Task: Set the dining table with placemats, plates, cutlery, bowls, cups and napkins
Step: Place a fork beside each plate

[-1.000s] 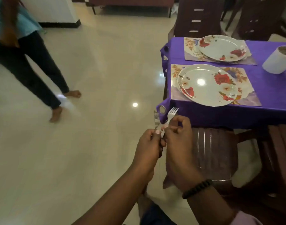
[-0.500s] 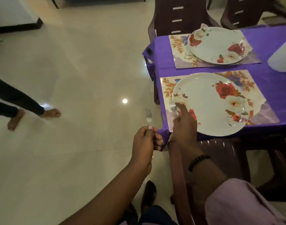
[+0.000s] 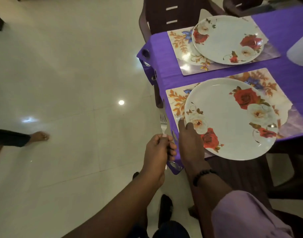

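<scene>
The left hand point(image 3: 158, 148) grips a fork point(image 3: 163, 123) upright, just off the table point(image 3: 164, 66) edge. The right hand point(image 3: 190, 143) lies on the near placemat point(image 3: 176, 100) beside the near plate point(image 3: 229, 117); whether it holds anything, I cannot tell.

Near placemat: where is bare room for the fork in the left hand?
The near floral placemat is bare only in a narrow left strip beside the near floral plate, where the right hand already rests. The purple tablecloth band before the far floral placemat is bare too.
</scene>
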